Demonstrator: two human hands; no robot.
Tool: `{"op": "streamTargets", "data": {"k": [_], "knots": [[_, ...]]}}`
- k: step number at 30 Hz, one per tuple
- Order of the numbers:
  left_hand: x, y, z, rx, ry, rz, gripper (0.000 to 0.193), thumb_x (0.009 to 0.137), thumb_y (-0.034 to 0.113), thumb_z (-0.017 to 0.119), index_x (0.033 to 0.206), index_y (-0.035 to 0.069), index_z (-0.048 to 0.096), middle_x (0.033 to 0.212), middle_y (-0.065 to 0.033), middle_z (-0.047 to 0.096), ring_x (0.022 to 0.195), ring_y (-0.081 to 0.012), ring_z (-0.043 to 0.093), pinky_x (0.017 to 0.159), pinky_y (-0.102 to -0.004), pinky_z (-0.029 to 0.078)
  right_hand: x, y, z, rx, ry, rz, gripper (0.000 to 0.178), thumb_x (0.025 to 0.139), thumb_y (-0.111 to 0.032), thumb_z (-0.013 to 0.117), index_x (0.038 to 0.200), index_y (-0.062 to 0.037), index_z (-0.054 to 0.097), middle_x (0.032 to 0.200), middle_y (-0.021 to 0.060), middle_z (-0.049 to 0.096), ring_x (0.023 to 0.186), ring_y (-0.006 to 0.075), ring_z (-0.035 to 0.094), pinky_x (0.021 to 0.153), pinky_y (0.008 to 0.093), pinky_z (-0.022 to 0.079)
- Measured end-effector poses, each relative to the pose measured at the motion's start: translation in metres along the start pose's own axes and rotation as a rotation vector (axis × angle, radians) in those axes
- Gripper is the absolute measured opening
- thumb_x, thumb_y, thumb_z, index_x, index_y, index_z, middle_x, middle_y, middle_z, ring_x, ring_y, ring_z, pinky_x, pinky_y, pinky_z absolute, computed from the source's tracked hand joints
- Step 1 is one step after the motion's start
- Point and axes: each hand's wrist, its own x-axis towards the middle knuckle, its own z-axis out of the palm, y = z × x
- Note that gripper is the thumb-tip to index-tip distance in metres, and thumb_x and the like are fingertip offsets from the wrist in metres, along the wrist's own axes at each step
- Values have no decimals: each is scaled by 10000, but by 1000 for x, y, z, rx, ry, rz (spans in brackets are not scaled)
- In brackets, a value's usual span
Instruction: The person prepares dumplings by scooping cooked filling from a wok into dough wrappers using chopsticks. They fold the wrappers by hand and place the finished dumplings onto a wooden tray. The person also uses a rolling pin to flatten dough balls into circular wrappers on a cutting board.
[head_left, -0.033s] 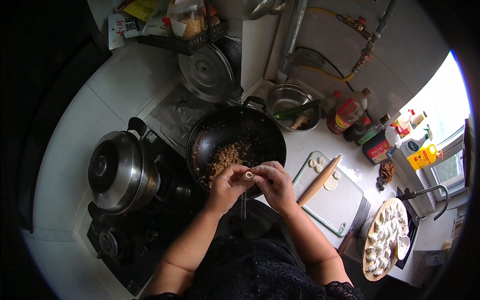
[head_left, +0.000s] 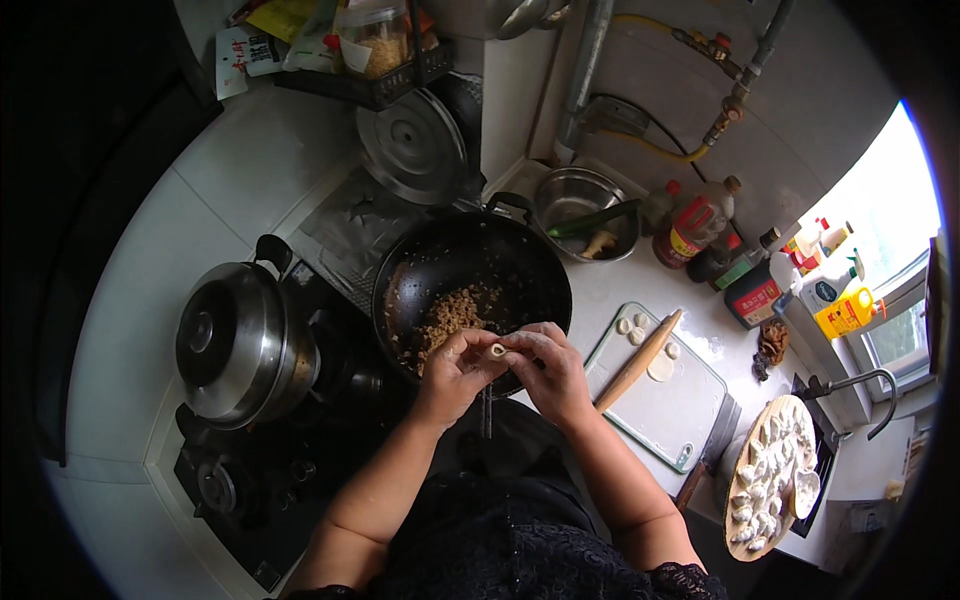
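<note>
Over the near edge of a black wok (head_left: 510, 255), my left hand (head_left: 450, 378) and my right hand (head_left: 550, 372) meet and pinch a small dumpling (head_left: 498, 350) between their fingertips. Its wrapper looks folded, with a small opening on the side facing me. Flour whitens my right fingers. Brown crumbly filling (head_left: 455, 315) lies in the wok just beyond my hands. Below the dumpling, thin sticks (head_left: 487, 412), perhaps chopsticks, jut toward me. On a white cutting board (head_left: 680, 410) at right rest a rolling pin (head_left: 640, 362), a flat dough wrapper (head_left: 660, 369) and several small dough pieces (head_left: 637, 337).
A round tray (head_left: 738, 548) of floured dumplings stands at far right beside the faucet (head_left: 880, 378). A cleaver (head_left: 715, 440) lies by the board. Left is a lidded steel pot (head_left: 235, 345) on the stove. Behind are a steel bowl (head_left: 553, 200), bottles (head_left: 690, 225) and a pot lid (head_left: 412, 145).
</note>
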Motion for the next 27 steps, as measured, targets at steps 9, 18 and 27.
{"op": "streamTargets", "data": {"k": [9, 18, 27], "knots": [[1, -5, -5, 71, -55, -10, 296, 803, -21, 677, 1058, 16, 531, 1002, -63, 589, 912, -121, 586, 852, -261, 492, -2, -4, -5, -76, 36, -54, 128, 771, 30, 644, 890, -12, 619, 863, 106, 605, 830, 258, 582, 709, 322, 479], [6, 1, 17, 108, -103, -31, 187, 803, -11, 688, 969, 10, 602, 888, -31, 635, 831, -86, 598, 782, -231, 499, -20, -4, -21, -18, 157, 23, 168, 747, 25, 677, 894, -30, 617, 867, 101, 607, 827, 272, 576, 697, 335, 474], [11, -9, 77, 120, -373, -122, 173, 803, -33, 676, 963, -2, 617, 924, -47, 641, 878, -106, 609, 807, -248, 501, -67, -4, -77, -174, 306, 58, 149, 758, 38, 675, 886, -22, 628, 859, 94, 603, 799, 235, 586, 678, 313, 484]]}}
